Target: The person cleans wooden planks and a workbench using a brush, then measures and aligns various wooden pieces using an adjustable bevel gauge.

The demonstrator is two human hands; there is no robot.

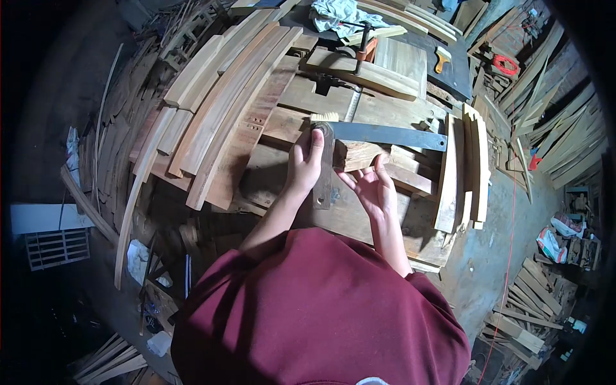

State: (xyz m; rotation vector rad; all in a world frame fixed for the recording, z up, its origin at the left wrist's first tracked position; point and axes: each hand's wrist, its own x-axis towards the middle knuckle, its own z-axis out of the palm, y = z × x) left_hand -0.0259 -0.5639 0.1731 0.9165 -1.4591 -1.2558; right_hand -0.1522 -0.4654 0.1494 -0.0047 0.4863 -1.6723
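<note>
My left hand [307, 162] grips the dark wooden stock of a try square [323, 186], its thumb pressed near the top of the stock. The square's flat metal blade reaches to the right across the bench, with a hole near its far end. Just below the blade is a piece of wood [357, 156] with its rough end facing me. My right hand [373, 189] holds this piece at its near end, thumb at the right side and fingers underneath. How far the wood runs behind the blade is partly hidden.
Long curved wooden strips [237, 96] lie along the bench's left side. Shorter boards [452, 173] stand at its right. A clamp [364, 48], a brush [442, 59] and a crumpled cloth [340, 14] are at the back. Scrap wood [532, 289] litters the floor.
</note>
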